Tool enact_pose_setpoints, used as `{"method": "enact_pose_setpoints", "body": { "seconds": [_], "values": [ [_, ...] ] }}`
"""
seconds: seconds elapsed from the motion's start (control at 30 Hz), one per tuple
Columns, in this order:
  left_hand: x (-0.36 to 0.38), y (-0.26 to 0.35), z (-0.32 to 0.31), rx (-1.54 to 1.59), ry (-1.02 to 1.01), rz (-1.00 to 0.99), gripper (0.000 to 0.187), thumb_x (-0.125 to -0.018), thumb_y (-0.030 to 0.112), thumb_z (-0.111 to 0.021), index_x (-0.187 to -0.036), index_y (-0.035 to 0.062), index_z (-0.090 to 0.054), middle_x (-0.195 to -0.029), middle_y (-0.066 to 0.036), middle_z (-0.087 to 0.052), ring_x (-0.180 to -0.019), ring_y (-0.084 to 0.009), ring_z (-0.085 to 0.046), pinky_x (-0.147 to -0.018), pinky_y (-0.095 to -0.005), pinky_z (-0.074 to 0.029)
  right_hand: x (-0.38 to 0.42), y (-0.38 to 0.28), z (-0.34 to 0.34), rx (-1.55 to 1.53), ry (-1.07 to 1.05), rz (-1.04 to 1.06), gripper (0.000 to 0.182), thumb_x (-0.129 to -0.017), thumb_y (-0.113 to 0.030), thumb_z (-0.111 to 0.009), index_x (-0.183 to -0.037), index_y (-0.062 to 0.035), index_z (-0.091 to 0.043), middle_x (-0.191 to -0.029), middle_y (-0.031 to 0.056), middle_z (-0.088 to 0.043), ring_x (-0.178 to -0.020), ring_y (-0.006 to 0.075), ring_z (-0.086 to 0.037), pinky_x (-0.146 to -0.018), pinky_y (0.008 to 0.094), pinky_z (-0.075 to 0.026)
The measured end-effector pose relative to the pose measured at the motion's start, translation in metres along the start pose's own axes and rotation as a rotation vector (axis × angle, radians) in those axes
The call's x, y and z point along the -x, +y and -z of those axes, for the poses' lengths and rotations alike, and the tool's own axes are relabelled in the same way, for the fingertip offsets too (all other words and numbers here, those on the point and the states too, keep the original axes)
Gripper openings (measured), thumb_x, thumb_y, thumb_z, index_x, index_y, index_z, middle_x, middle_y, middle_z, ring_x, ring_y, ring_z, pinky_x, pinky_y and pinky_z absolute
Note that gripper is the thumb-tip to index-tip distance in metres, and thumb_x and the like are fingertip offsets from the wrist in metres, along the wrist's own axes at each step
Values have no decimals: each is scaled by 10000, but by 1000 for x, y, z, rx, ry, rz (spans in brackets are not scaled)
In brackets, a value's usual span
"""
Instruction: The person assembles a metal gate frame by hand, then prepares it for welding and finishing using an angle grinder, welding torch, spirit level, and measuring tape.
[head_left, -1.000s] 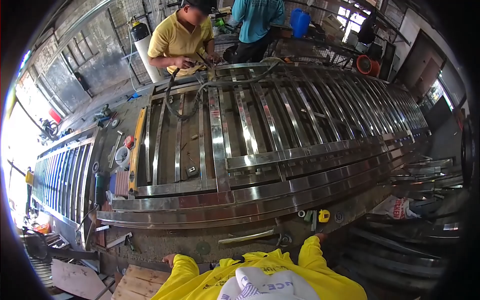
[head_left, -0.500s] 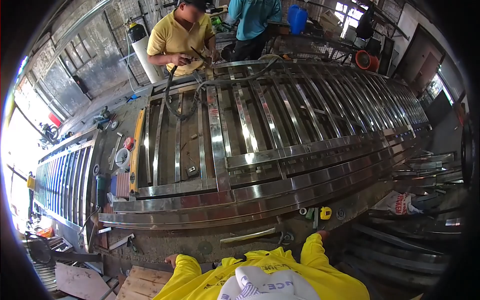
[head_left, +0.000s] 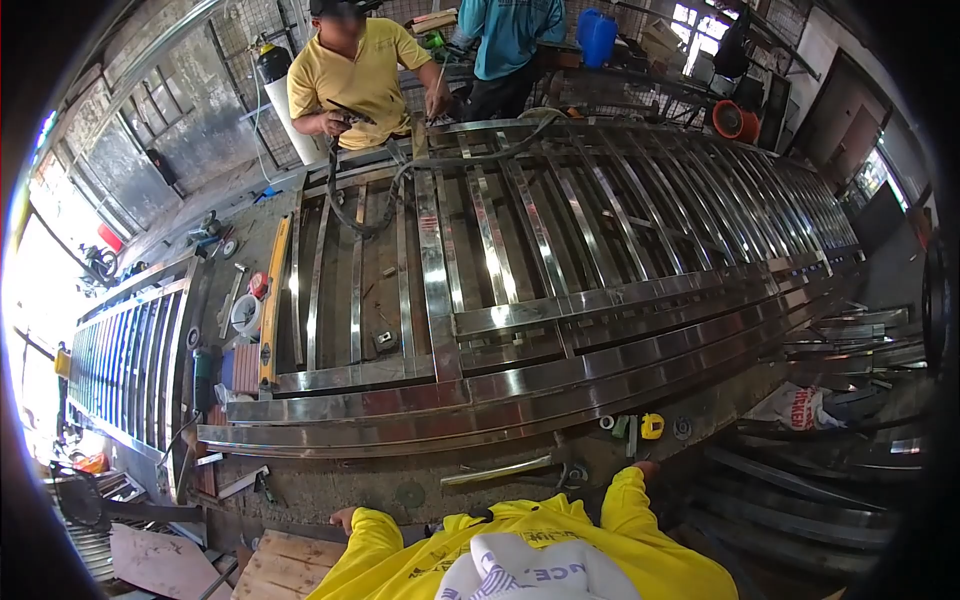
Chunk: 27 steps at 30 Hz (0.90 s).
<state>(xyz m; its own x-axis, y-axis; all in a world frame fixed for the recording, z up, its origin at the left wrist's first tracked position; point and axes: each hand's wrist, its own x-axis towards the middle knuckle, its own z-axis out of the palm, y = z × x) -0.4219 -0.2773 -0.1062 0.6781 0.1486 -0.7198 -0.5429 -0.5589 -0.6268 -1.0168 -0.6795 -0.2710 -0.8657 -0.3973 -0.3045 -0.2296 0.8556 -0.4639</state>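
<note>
My left hand (head_left: 343, 518) rests at the near edge of the workbench (head_left: 330, 490), past a yellow sleeve; its fingers are too small to make out. Farther right, my right hand (head_left: 648, 467) is also at the bench edge, below a yellow tape measure (head_left: 652, 426), with its fingers mostly hidden. Between the two hands lies a short metal bar (head_left: 497, 472). Across the bench stretches a large shiny metal gate frame (head_left: 510, 383) with many parallel bars. Neither hand touches it.
Opposite me a person in a yellow shirt (head_left: 365, 75) holds a tool with a black cable (head_left: 372, 228) looped over the frame. Another person in a teal shirt (head_left: 505, 40) stands behind. A yellow spirit level (head_left: 273, 310) and a white tub (head_left: 245, 316) lie left; metal offcuts (head_left: 850, 350) pile up right.
The person in the yellow shirt has shifted slightly left and straightened, with their hands now farther apart. The cable loop moved a little. My hands have stayed put.
</note>
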Motion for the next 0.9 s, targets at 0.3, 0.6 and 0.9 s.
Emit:
{"method": "enact_pose_setpoints", "body": {
  "seconds": [0.3,0.6,0.9],
  "values": [
    [-10,5,-4,17,-8,16,378,-920,353,-540,-1223,163,-661,-1220,-96,-645,-1056,-321,-615,-832,-618,-379,-37,5,-15,159,130,108,337,-976,-142,-364,-1250,15,-482,-1192,250,-583,-1049,333,-624,-900,426,-492],
    [5,2,6,9,-58,-43,393,-935,369,-528,-1271,190,-626,-1278,-64,-617,-1118,-316,-592,-880,-628,-379,-58,35,-50,147,78,98,359,-1013,-209,-343,-1271,9,-466,-1176,259,-606,-1068,387,-627,-908,472,-510],
    [-25,3,-10,35,-70,-6,398,-934,396,-522,-1250,184,-638,-1248,-76,-628,-1092,-308,-598,-909,-623,-366,-20,6,-15,58,-8,-12,319,-1007,-203,-354,-1221,4,-469,-1142,284,-605,-1058,410,-626,-895,511,-507]
  ]
}}
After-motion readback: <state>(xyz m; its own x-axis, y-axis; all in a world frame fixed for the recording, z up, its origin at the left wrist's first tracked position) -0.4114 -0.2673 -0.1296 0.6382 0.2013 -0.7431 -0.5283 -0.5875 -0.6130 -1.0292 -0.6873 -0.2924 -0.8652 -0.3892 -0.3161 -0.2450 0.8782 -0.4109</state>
